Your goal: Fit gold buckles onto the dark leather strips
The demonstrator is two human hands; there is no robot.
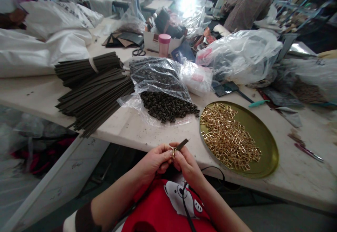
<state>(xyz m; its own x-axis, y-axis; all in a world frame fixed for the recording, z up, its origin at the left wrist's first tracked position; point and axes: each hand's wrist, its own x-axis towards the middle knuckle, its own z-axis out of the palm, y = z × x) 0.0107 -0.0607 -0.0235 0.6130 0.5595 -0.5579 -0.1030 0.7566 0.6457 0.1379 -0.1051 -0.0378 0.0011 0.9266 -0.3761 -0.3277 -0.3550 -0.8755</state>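
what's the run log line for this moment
left hand: pinching buckle | right hand: holding strap at buckle | near: tray of buckles, bag of loops, strap stack

Shiny gold metal buckles [228, 137] are heaped lower right on a glossy brass-toned metal tray [263, 133]; matt dark straps [92, 84] are stacked left.

The person wears a red top [158, 214], seen at the near edge, printed with a white cartoon bear face [179, 195] that has black eyes and a black nose. A thin black cord [187, 212] runs down across the print. At the near left, a sleeve end [79, 221] shows a dark brown band beside a white one. Both forearms, the left hand [155, 161] and the right hand [188, 165] are bare.
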